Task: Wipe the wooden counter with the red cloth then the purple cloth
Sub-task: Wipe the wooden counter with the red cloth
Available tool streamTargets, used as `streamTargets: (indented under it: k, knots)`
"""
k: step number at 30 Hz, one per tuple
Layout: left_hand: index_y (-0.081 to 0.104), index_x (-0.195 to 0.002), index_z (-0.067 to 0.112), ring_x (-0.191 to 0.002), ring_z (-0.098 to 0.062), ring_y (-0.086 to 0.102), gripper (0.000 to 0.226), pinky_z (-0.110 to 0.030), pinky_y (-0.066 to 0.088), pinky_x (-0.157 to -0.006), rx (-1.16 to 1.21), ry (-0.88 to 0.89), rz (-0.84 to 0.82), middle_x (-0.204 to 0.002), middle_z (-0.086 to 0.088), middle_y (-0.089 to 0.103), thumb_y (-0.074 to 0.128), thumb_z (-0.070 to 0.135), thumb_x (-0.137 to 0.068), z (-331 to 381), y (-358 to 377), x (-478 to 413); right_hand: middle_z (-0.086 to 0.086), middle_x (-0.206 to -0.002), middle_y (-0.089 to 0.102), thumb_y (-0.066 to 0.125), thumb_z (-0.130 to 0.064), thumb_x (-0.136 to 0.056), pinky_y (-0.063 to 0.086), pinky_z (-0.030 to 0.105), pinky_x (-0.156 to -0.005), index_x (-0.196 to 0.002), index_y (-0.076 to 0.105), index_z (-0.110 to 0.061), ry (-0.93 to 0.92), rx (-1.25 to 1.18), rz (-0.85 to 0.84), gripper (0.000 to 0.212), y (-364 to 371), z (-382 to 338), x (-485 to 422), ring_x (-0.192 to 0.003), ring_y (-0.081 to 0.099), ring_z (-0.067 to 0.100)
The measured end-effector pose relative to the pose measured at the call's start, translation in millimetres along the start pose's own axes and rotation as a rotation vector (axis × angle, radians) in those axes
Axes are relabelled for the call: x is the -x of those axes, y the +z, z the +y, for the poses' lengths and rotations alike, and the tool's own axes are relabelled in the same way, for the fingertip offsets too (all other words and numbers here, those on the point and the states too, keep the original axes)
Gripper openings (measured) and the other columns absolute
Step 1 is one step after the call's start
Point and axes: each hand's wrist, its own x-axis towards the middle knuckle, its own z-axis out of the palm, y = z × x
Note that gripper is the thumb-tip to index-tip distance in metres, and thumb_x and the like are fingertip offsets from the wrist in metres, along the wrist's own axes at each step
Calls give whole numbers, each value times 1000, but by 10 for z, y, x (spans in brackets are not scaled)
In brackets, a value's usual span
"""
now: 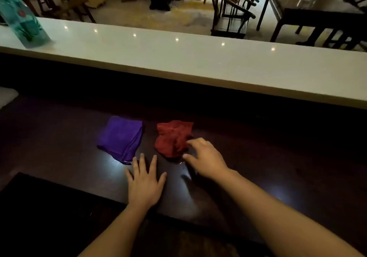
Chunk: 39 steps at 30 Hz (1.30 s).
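A crumpled red cloth point(172, 137) lies on the dark wooden counter point(258, 167). To its left sits a folded purple cloth point(121, 137). My right hand point(204, 157) hovers at the red cloth's right edge, fingers spread and curved, fingertips touching or nearly touching the fabric, nothing gripped. My left hand point(145, 183) rests flat on the counter, fingers apart, just below the gap between the two cloths and close to the purple cloth's near corner.
A raised white countertop point(198, 62) runs across behind the wooden counter. A green-tinted bottle point(21, 20) stands on its far left. Dark chairs point(230, 12) and a table point(317, 8) fill the room beyond. A pale object point(6, 96) shows at the left edge.
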Motion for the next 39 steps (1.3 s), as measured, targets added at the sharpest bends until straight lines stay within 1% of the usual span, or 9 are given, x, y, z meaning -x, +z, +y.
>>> streamTargets:
  k: [7, 10, 12, 16, 18, 21, 26, 33, 39]
  knots:
    - [29, -153, 24, -148, -41, 16, 73, -66, 18, -115, -54, 38, 149, -159, -21, 29, 26, 65, -93, -87, 193, -27, 4, -153, 35, 57, -50, -88, 31, 42, -111, -145, 34, -26, 60, -19, 40, 66, 116, -110, -710, -138, 31, 28]
    - [31, -152, 24, -148, -40, 17, 73, -65, 20, -114, -61, 41, 159, -158, -20, 30, 27, 65, -92, -81, 195, -25, 4, -161, 11, 56, -73, -74, 20, 47, -116, -147, 18, -41, 102, 18, -147, 89, 232, -148, -950, -145, 11, 34]
    - [31, -152, 25, -148, -39, 17, 73, -65, 19, -115, -56, 35, 156, -159, -19, 30, 29, 66, -91, -75, 179, -21, 3, -162, 2, 56, -81, -63, 22, 50, -113, -144, 11, -50, 92, 154, -262, 98, 335, -132, -1084, -143, 10, 39]
    - [33, -151, 25, -147, -39, 20, 73, -65, 20, -115, -63, 30, 180, -157, -19, 32, 31, 65, -90, -83, 203, -29, 12, -146, 34, 63, -64, -73, 35, 49, -98, -140, 28, -47, -60, 430, -227, 77, 494, -38, -1313, -121, 36, 42]
    - [34, -151, 25, -147, -40, 21, 73, -65, 19, -115, -61, 37, 196, -157, -20, 32, 32, 65, -90, -90, 219, -38, 13, -132, 41, 64, -53, -80, 43, 46, -94, -137, 37, -40, -89, 381, -195, 64, 492, 13, -1448, -109, 45, 40]
    - [34, -151, 25, -148, -39, 19, 73, -64, 17, -116, -53, 49, 220, -159, -19, 29, 33, 64, -90, -104, 251, -38, 16, -131, 44, 60, -48, -85, 48, 44, -94, -134, 45, -34, 10, 236, -139, 53, 381, 135, -1655, -108, 53, 43]
    - [32, -152, 26, -150, -36, 15, 73, -62, 14, -117, -54, 44, 220, -160, -18, 27, 33, 65, -90, -94, 251, -53, 12, -126, 49, 61, -47, -83, 46, 47, -94, -129, 50, -30, 109, 282, -51, 50, 98, 528, -1582, -115, 48, 39]
    - [25, -154, 26, -150, -36, 11, 74, -63, 14, -117, -77, 38, 200, -161, -18, 25, 21, 68, -93, -101, 247, -56, 4, -138, 48, 60, -39, -83, 39, 42, -102, -123, 55, -22, -1, 282, -68, 44, 103, 723, -414, -125, 44, 29]
    - [21, -155, 28, -151, -36, 9, 74, -63, 14, -117, -86, 31, 195, -161, -17, 23, 19, 68, -93, -123, 261, -63, 1, -150, 40, 40, -58, -86, 35, 43, -110, -124, 46, -34, -34, 319, -46, 46, 504, 405, 537, -136, 37, 28]
